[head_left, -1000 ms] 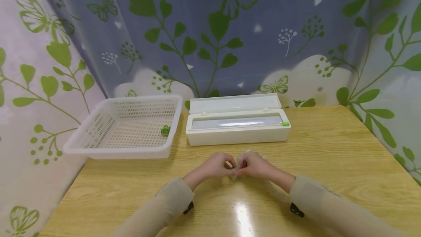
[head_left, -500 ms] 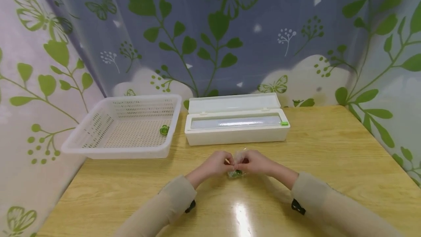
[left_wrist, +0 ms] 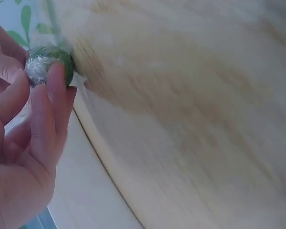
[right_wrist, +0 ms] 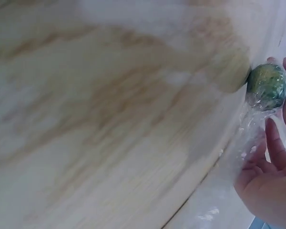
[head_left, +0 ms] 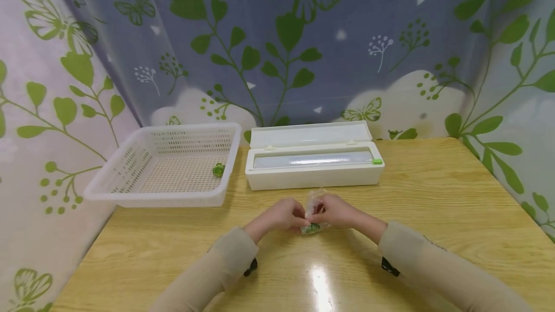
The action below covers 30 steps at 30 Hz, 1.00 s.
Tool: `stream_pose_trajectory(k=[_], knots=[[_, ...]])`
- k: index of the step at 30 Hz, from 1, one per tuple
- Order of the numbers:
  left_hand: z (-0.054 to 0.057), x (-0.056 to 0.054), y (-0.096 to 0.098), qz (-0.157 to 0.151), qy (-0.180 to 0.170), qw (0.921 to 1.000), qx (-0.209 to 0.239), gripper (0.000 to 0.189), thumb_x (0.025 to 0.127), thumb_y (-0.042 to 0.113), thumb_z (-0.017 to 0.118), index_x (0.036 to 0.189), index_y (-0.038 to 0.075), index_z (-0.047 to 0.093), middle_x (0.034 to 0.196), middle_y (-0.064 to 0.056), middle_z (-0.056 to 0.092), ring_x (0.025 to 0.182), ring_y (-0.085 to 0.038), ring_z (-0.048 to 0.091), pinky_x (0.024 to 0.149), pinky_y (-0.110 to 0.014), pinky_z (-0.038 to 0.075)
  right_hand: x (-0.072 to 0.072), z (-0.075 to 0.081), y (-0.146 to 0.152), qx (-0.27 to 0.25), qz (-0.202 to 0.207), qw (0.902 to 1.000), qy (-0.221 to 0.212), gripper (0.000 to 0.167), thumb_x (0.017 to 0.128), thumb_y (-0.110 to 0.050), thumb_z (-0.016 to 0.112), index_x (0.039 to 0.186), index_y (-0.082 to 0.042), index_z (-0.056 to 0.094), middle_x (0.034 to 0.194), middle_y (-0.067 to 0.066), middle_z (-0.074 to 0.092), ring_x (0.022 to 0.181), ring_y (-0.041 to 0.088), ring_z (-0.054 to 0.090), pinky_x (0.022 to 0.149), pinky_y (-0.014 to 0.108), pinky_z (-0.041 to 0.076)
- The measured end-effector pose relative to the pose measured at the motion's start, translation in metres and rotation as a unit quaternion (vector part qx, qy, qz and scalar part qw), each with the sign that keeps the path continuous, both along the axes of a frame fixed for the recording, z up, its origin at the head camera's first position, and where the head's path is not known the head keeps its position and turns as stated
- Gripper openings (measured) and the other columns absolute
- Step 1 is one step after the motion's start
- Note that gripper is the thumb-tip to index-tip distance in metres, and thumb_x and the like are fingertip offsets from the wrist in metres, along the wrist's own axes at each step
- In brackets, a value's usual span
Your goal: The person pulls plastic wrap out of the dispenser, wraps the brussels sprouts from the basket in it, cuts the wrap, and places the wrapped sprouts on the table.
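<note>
A small round green fruit (head_left: 312,228) in clear cling film (head_left: 312,201) is between my hands, low over the table in front of the white box. My left hand (head_left: 286,214) holds it; in the left wrist view its fingers curl round the wrapped fruit (left_wrist: 47,67). My right hand (head_left: 337,211) pinches the gathered film beside the fruit. Loose film (right_wrist: 250,136) trails from the fruit past the right fingers in the right wrist view. Film lies tight and shiny over part of the green skin.
A white cling film dispenser box (head_left: 314,179) stands behind the hands, its lid (head_left: 310,135) raised and a green slider (head_left: 377,161) at its right end. To the left, a white plastic basket (head_left: 162,200) holds one small green item (head_left: 218,170). Patterned curtains border the wooden table (head_left: 438,215).
The green fruit, hidden by the hands a second ago, shows below the fingertips. The right hand has shifted slightly, and more film stands up between the hands.
</note>
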<state>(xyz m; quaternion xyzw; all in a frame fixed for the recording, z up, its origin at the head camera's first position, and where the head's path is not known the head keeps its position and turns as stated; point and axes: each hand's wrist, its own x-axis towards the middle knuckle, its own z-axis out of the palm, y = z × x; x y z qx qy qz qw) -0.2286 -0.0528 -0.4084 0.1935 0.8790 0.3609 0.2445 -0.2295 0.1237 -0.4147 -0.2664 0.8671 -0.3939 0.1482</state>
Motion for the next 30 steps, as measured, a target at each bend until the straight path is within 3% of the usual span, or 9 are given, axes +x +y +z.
stream_pose_trajectory(k=[2,7,11,16,19,25,30], knots=[[-0.001,-0.002,0.000,0.000,0.010,0.9999,0.003,0.010,0.079,0.011,0.066,0.083,0.002,0.063,0.074,-0.002,0.061,0.065,-0.015,0.058,0.058,-0.027,0.048,-0.001,0.000,-0.001,-0.001,-0.004,0.9999,0.015,0.010,0.078,-0.013,0.067,0.079,-0.006,0.061,0.073,-0.001,0.059,0.066,0.011,0.053,0.056,0.024,0.045],[0.000,-0.009,0.002,0.005,0.099,0.9947,-0.028,0.013,0.076,0.010,0.069,0.086,0.007,0.062,0.089,-0.002,0.061,0.078,-0.014,0.056,0.064,-0.025,0.045,-0.007,0.000,-0.005,0.010,-0.018,0.9954,0.093,0.012,0.072,-0.020,0.072,0.071,-0.013,0.063,0.067,-0.007,0.057,0.061,0.006,0.050,0.053,0.022,0.043],[-0.002,-0.013,0.004,-0.008,0.141,0.9890,-0.044,0.013,0.074,0.007,0.069,0.085,0.007,0.062,0.092,-0.006,0.062,0.077,-0.016,0.059,0.063,-0.022,0.046,-0.011,-0.001,-0.005,0.018,-0.014,0.9959,0.088,0.009,0.073,-0.022,0.071,0.072,-0.014,0.067,0.065,-0.009,0.058,0.051,0.004,0.040,0.048,0.020,0.036],[-0.003,-0.011,0.005,-0.007,0.123,0.9921,-0.027,0.010,0.075,0.007,0.069,0.082,0.006,0.062,0.086,-0.004,0.061,0.069,-0.013,0.058,0.055,-0.019,0.046,-0.013,-0.003,0.000,0.013,0.009,0.9980,0.061,0.005,0.078,-0.013,0.067,0.076,-0.010,0.069,0.070,-0.005,0.062,0.055,0.004,0.047,0.051,0.021,0.041],[-0.002,-0.010,0.004,0.000,0.111,0.9937,-0.014,0.009,0.077,0.011,0.069,0.080,0.006,0.063,0.079,-0.002,0.060,0.059,-0.010,0.054,0.049,-0.020,0.043,-0.014,-0.003,0.001,0.013,-0.006,0.9989,0.044,0.003,0.078,-0.010,0.066,0.078,-0.006,0.066,0.070,-0.003,0.061,0.060,0.007,0.052,0.053,0.024,0.044],[-0.001,-0.011,0.002,-0.003,0.140,0.9901,-0.010,0.006,0.077,0.010,0.068,0.078,0.005,0.066,0.078,-0.001,0.061,0.061,-0.006,0.048,0.054,-0.020,0.041,-0.014,-0.001,-0.002,0.022,-0.035,0.9990,0.018,0.017,0.076,-0.013,0.069,0.073,-0.007,0.054,0.065,-0.003,0.049,0.058,0.010,0.041,0.052,0.024,0.037],[-0.003,-0.012,0.003,0.002,0.160,0.9870,-0.014,0.003,0.077,0.008,0.068,0.075,0.007,0.065,0.081,-0.002,0.063,0.069,-0.011,0.052,0.058,-0.021,0.042,-0.015,0.000,0.001,0.005,0.005,0.9996,0.028,0.017,0.079,-0.011,0.065,0.068,-0.006,0.053,0.056,-0.006,0.040,0.050,0.007,0.034,0.048,0.022,0.031]])
